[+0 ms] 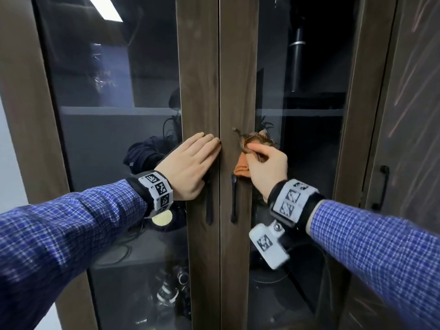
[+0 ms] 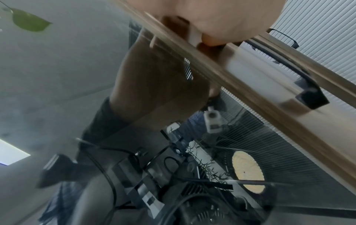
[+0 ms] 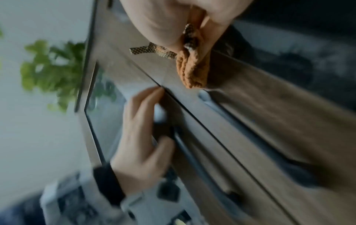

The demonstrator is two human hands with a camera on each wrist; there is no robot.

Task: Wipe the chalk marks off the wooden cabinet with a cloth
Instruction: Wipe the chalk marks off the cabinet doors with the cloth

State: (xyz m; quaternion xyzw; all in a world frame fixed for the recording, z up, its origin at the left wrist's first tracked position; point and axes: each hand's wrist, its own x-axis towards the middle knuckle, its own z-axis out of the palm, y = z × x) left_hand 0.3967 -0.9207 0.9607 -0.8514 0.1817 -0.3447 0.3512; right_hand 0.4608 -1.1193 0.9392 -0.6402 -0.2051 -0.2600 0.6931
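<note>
At frame centre, the left hand (image 1: 190, 163) lies flat, fingers straight and together, on the wooden cabinet (image 1: 200, 67); the right hand (image 1: 266, 165) clamps the orange cloth (image 1: 241, 169) against its right door. Behind the glass sit cables and dim gear.

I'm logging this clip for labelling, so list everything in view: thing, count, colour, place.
cabinet doors: two, dark brown wood with glass panes, centre, shut.
door handles: two, black, either side of the centre seam.
cloth: one, orange with a checked part, against the right door above its handle.
neighbouring door: one, brown, far right, faint chalk streaks, black handle.
clutter behind the glass: dark cables and gear, count unclear.
left hand: flat on the left door by the seam.
right hand: grips the cloth.
sleeves: two, blue checked.
</note>
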